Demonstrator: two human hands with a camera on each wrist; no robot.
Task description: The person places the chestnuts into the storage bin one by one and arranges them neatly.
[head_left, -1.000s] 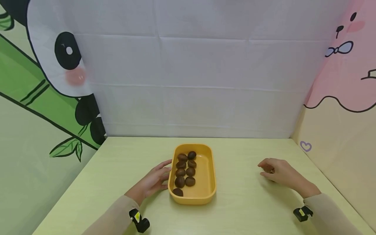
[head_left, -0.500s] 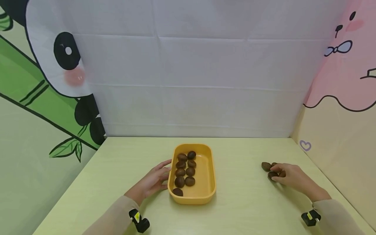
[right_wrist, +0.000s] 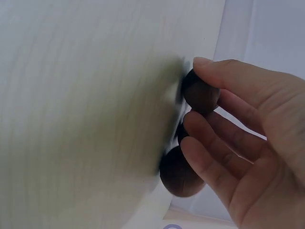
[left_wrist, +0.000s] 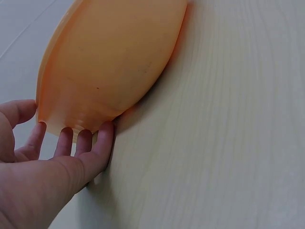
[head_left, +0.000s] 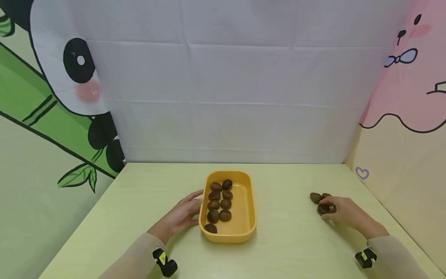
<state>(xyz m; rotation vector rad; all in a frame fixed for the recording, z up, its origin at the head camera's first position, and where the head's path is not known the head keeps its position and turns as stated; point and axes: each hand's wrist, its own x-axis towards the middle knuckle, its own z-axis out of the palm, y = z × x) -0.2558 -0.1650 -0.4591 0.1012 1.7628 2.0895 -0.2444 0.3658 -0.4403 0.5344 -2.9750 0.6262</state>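
Observation:
A yellow tray (head_left: 245, 217) stands mid-table, with several brown chestnuts (head_left: 214, 205) in two columns along its left half. My left hand (head_left: 181, 217) rests on the tray's left side; in the left wrist view its fingertips (left_wrist: 66, 133) touch the outer wall. At the right, my right hand (head_left: 348, 213) holds a dark chestnut (head_left: 322, 209) between thumb and fingers, low over the table. In the right wrist view the held chestnut (right_wrist: 202, 94) sits beside the thumb tip, and another chestnut (right_wrist: 180, 174) lies against the other fingers. Part of the group is hidden behind the hand.
One loose chestnut (head_left: 315, 198) lies just left of the right hand's fingertips. A white cloth (head_left: 237, 128) hangs behind the pale table (head_left: 278, 248). Printed panels flank it, one with a panda (head_left: 94, 77) at left, one pink (head_left: 407, 97) at right.
My right hand moved right and slightly down, uncovering chestnuts on the table, then its thumb and fingers settled around one. The left hand and tray stay put.

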